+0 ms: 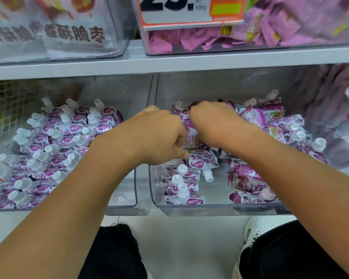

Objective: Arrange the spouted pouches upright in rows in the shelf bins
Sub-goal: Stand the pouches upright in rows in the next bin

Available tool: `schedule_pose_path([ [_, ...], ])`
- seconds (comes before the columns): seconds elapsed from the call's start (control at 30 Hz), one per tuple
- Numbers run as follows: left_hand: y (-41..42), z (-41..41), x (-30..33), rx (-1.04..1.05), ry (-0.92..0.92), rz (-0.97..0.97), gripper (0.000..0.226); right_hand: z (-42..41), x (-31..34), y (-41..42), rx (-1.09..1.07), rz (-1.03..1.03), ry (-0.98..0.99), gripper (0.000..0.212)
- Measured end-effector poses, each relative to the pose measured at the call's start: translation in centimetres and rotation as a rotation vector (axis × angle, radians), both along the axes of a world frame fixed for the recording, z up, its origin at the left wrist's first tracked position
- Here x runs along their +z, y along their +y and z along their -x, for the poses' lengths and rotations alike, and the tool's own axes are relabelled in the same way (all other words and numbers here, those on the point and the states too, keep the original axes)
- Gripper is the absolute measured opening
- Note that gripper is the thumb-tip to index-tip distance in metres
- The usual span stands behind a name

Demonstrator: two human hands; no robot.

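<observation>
Two clear shelf bins hold purple-and-white spouted pouches with white caps. The left bin (143, 206) carries several pouches (54, 146) standing in rows. In the right bin (220, 209) the pouches (248, 178) lie loosely, with a short row (182, 184) at its front left. My left hand (159, 135) and my right hand (216, 121) meet over the middle of the right bin, fingers curled down into the pile around pouches (189, 127). A pouch (204, 160) lies spout-down just under my left hand.
A grey shelf board (169, 63) runs above the bins. On it stand clear bins with pink packets (210, 39) and white snack bags (73, 37), plus an orange price tag (189, 11). My knees and a white shoe (256, 228) show over the pale floor.
</observation>
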State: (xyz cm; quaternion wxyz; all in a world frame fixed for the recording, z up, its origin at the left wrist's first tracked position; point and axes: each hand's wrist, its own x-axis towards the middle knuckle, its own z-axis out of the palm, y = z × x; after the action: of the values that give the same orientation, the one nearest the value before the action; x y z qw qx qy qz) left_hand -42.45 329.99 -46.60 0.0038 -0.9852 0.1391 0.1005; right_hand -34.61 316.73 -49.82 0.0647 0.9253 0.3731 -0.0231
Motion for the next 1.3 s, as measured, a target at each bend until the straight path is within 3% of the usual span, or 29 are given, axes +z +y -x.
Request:
schedule_pose_path([
  [0.1, 0.4, 0.0, 0.6, 0.027, 0.034, 0.071, 0.028, 0.0, 0.2, -0.7, 0.006, 0.01, 0.077, 0.042],
  [0.23, 1.0, 0.1, 1.3, 0.069, 0.03, 0.156, 0.025, 0.7, 0.3, -1.9, 0.154, 0.012, 0.037, 0.024],
  [0.4, 0.1, -0.5, 0.6, 0.115, -0.046, 0.039, 0.046, 0.8, 1.5, -3.1, 0.2, -0.068, 0.163, 0.032],
  [0.57, -0.2, -1.8, 0.0, 0.084, -0.031, 0.062, 0.039, 1.7, 1.2, -4.0, 0.202, -0.084, 0.214, 0.036],
  [0.67, -0.2, -2.1, -0.2, 0.024, 0.024, -0.093, 0.048, 2.4, 1.8, -4.0, 0.165, -0.105, 0.257, 0.037],
  [0.8, -0.5, -2.0, -0.7, -0.035, -0.046, -0.255, 0.005, 4.8, 3.8, -5.5, 0.126, 0.025, 0.253, 0.044],
  [0.9, -0.4, -2.0, -1.2, -0.025, -0.046, -0.325, 0.015, 6.3, 2.6, -5.2, 0.148, 0.149, 0.152, 0.039],
  [1.03, -0.7, -2.4, -0.9, -0.066, 0.03, -0.346, 0.008, 5.3, 2.2, -4.7, 0.167, 0.11, 0.12, 0.042],
  [1.17, -0.8, -2.9, -0.8, -0.078, 0.18, -0.372, 0.045, 4.7, 2.4, -5.4, 0.171, 0.076, 0.187, 0.039],
  [1.3, -1.7, -4.4, -1.1, -0.062, 0.221, -0.323, 0.059, 3.5, 4.4, -7.0, 0.154, -0.029, 0.234, 0.023],
])
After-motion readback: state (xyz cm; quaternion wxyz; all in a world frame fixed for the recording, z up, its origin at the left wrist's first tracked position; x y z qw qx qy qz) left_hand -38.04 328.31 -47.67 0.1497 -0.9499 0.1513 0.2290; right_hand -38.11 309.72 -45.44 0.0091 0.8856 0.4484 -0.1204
